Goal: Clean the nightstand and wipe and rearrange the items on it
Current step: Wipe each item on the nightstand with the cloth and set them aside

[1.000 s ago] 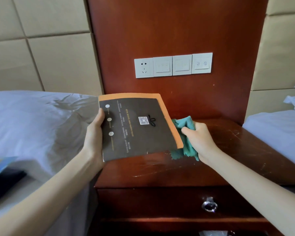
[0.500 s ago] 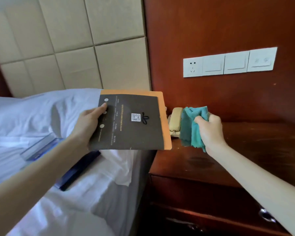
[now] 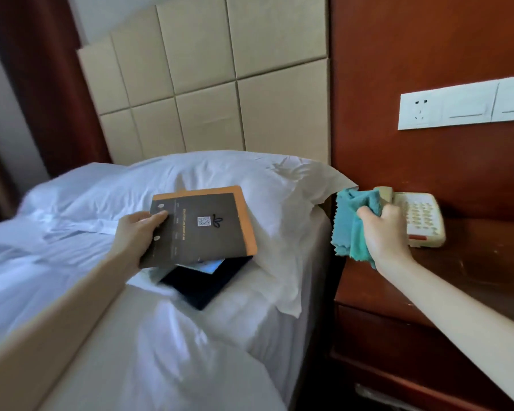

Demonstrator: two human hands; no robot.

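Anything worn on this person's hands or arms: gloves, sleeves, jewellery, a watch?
Nothing worn is visible. The left hand and right hand have no gloves, and no ring, watch or bracelet shows. No sleeves are in view.

You've got, placed off the telephone point(image 3: 422, 218): 1 telephone. 1 nightstand point(image 3: 487, 262) under it. 1 teal cloth point(image 3: 346, 221) touching its left end. 3 white wall plates point(image 3: 466, 106) above it, the third cut by the frame edge. Well left of it: 1 bed point(image 3: 42, 232), 1 pillow point(image 3: 220, 170), 1 booklet point(image 3: 205, 226), 1 dark folder point(image 3: 202, 283), 1 bluish sheet point(image 3: 209, 266). Your hands: 2, left hand point(image 3: 137, 232) and right hand point(image 3: 383, 232).
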